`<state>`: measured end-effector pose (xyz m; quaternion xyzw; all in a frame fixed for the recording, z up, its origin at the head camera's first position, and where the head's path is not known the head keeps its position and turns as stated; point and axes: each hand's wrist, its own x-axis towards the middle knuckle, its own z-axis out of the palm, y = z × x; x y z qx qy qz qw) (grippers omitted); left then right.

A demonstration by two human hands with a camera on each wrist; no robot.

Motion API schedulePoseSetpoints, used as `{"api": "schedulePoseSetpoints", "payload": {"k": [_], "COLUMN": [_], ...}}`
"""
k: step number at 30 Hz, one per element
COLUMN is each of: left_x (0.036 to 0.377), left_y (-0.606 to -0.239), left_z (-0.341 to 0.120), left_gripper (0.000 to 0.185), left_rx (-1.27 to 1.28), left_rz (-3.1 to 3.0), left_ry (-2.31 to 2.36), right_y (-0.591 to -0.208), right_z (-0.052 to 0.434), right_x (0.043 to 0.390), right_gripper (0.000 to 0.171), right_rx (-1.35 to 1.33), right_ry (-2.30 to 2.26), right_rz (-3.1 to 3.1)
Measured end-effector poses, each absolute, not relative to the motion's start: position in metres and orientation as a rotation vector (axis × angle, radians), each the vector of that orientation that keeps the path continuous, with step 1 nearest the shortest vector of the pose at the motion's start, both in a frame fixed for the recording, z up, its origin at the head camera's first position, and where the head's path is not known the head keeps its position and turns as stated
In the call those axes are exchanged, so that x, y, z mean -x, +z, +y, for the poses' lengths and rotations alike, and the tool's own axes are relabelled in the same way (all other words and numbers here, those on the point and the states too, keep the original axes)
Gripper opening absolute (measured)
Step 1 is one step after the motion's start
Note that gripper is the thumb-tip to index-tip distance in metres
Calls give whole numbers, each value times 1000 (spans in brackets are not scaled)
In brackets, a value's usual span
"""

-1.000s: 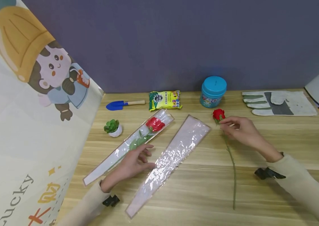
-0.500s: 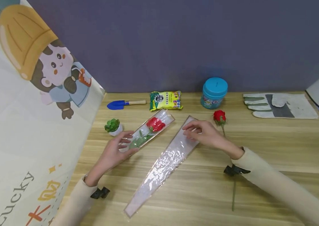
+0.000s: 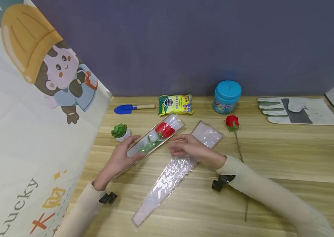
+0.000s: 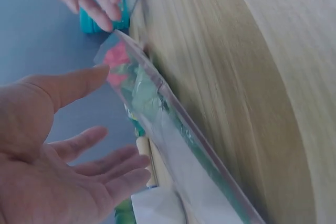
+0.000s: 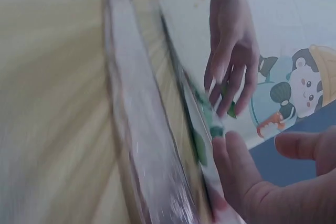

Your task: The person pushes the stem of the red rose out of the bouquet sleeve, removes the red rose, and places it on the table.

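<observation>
My left hand (image 3: 119, 161) is spread over the wrapped red rose (image 3: 164, 130), its thumb and fingers to either side of the clear sleeve. In the left wrist view these fingers are parted around nothing, with the wrapped rose (image 4: 157, 116) just beyond them. My right hand (image 3: 192, 148) is above the flat, shiny flower sleeve (image 3: 165, 187), covering part of it, and its fingertips point at the wrapped rose. Relaxed and holding nothing, the right hand (image 5: 283, 187) faces the left across the wrapped rose in the right wrist view. A loose red rose (image 3: 232, 122) lies right of the sleeve.
Along the back of the wooden table (image 3: 288, 154) are a blue-handled-end trowel (image 3: 125, 109), a yellow-green packet (image 3: 176, 104), a blue lidded tub (image 3: 227, 97) and a work glove (image 3: 298, 111). A small potted succulent (image 3: 120, 131) stands left of the wrapped rose.
My right hand has left the loose rose and moved left across the flat sleeve toward the wrapped rose. The left hand has shifted left, from beside the flat sleeve onto the wrapped rose.
</observation>
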<state>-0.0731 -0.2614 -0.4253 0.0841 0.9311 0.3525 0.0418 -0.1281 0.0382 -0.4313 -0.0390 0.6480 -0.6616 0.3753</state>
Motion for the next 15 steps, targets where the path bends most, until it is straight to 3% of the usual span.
{"api": "schedulePoseSetpoints", "payload": {"k": [7, 15], "left_x": [80, 81], "left_y": [-433, -437], "left_z": [-252, -246], "left_gripper": [71, 74], "left_rx": [-229, -218], "left_rz": [2880, 2919], "left_ry": [994, 935], "right_y": [-440, -448], "right_z": [23, 17], "right_x": [127, 127], "right_gripper": [57, 51], "right_rx": [-45, -92], "right_ry": [-1748, -1804], "right_rz": [1484, 1429]}}
